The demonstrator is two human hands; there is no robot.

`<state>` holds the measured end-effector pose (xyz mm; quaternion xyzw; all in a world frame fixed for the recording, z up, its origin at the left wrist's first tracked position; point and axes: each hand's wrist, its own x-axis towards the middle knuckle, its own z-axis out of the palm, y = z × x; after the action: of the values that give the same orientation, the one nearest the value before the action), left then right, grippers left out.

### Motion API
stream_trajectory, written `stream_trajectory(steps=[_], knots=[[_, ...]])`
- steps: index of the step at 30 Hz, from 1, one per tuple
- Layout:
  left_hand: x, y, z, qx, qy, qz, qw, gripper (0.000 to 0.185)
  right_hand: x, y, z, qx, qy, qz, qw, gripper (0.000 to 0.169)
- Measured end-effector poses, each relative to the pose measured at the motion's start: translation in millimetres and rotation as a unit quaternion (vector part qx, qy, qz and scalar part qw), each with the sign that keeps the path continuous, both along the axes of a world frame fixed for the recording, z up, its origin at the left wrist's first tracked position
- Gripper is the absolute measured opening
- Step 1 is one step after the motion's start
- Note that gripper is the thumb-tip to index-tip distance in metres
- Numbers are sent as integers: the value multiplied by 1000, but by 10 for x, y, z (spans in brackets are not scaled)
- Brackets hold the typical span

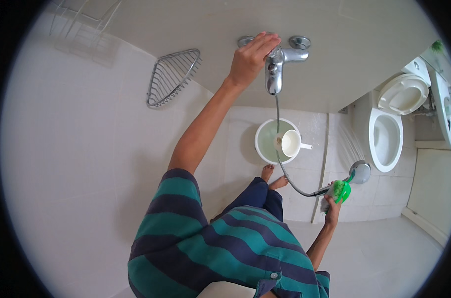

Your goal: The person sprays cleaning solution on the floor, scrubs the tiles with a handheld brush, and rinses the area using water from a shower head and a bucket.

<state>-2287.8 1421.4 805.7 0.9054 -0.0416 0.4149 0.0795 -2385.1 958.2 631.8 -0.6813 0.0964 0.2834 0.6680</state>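
Observation:
My left hand (253, 56) rests over the handle of the chrome wall mixer tap (274, 76), its fingers laid across the top. At the lower right my right hand (333, 205) grips the black handle of a hand shower (360, 172) together with a green and white scrub brush (338, 190). Water sprays from the shower head towards the toilet side. A metal hose (290, 182) runs from the tap down to the shower. Below the tap stands a round white basin (261, 149) of water, with a white dipper (291, 143) at its right side.
A wire corner shelf (173, 78) is fixed on the wall at the left. To the right stand a toilet (385, 141) with its lid up and a washbasin (442, 108). A low ledge (325, 149) crosses the tiled floor near my feet.

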Motion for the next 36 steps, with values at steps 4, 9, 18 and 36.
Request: stream_trajectory(steps=[4, 9, 18, 36], knots=[[12, 0, 23, -22, 20, 12, 999, 41, 30, -39, -15, 0, 4, -6, 1000, 59], [42, 131, 71, -21, 24, -41, 999, 31, 73, 57, 55, -4, -17, -4, 1000, 58], [439, 77, -58, -460, 99, -117, 875, 16, 1, 31, 6, -11, -10, -1, 1000, 59], [265, 362, -11, -341, 275, 5, 899, 23, -82, 79, -14, 6, -6, -51, 999, 58]])
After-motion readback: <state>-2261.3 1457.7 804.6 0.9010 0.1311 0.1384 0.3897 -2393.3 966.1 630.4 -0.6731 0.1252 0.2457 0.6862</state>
